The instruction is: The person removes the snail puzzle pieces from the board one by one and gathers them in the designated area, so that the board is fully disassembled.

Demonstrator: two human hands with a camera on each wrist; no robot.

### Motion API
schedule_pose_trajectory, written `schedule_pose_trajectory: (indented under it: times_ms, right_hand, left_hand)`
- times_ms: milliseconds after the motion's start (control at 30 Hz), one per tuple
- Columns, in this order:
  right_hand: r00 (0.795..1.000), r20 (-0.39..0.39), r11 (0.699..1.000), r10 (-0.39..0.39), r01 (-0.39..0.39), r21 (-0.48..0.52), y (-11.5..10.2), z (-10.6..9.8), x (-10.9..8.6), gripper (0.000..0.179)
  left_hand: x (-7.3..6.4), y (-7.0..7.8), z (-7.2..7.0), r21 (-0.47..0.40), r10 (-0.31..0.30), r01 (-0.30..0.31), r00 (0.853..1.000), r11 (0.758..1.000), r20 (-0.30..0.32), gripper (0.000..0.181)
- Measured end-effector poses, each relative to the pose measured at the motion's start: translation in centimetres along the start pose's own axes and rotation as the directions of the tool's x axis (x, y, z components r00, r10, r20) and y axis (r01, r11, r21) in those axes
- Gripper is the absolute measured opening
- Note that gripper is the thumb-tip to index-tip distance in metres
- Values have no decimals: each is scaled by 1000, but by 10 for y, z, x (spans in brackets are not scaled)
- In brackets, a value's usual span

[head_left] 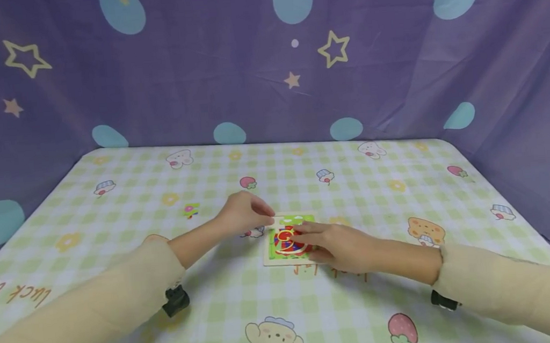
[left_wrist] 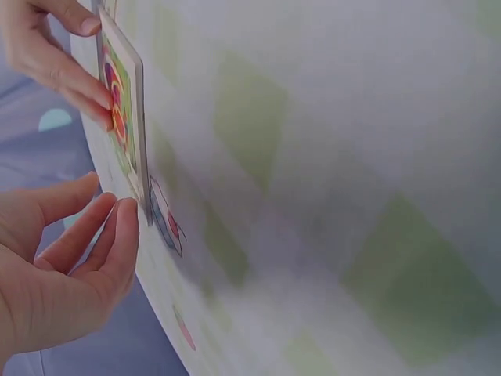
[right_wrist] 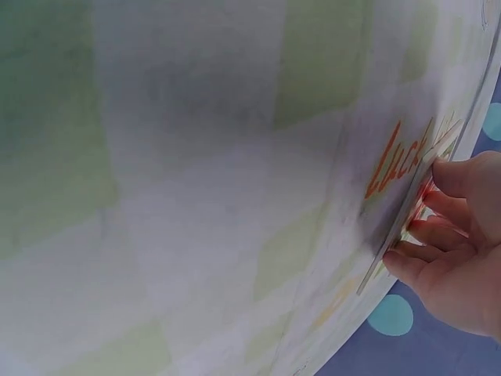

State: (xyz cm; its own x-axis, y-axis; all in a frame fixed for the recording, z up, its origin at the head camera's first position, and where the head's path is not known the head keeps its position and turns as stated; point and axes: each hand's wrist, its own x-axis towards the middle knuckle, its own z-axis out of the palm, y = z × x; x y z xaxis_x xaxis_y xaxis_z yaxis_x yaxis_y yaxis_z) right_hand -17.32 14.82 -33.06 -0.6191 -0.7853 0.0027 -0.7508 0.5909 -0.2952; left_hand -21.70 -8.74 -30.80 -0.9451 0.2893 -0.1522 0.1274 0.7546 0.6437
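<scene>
Purple starry curtain (head_left: 229, 78) behind green-check bench (head_left: 452, 200). L hand (head_left: 243, 213): fingers loosely bent, thumb apart, no grip; tips at pic board's (head_left: 285, 251) far L corner, can't tell if touching. R hand (head_left: 348, 246): fingers extended, resting on board's face, thumb nr its near R corner, nothing clenched. Board's on bench betw. both hands; small bright piece (head_left: 192, 210) further L.

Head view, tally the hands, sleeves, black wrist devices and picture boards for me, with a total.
Left hand and right hand: 2 hands
Left sleeve and right sleeve: 2 sleeves
Left wrist device and right wrist device: 2 black devices
Picture board: 1
Total: 7
</scene>
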Motion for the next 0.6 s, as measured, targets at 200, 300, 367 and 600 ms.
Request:
schedule_pose_trajectory:
  times_ms: [200, 300, 367, 600]
  right_hand:
    - [999, -8, 998, -50, 51, 37, 4, 0, -2, 46]
    - [996, -17, 996, -84, 85, 42, 7, 0, -2, 46]
    - [996, -15, 995, -88, 89, 51, 9, 0, -2, 46]
    - [996, -3, 995, -85, 85, 50, 10, -3, -2, 46]
  left_hand:
    - [2, 7, 10, -16, 9, -8, 1000, 1000, 21, 15]
    - [2, 10, 13, -35, -5, 6, 999, 999, 35, 14]
    - [2, 11, 13, -44, -23, 24, 999, 999, 41, 14]
    - [10, 10, 12, -195, -173, 190, 980, 962, 102, 19]
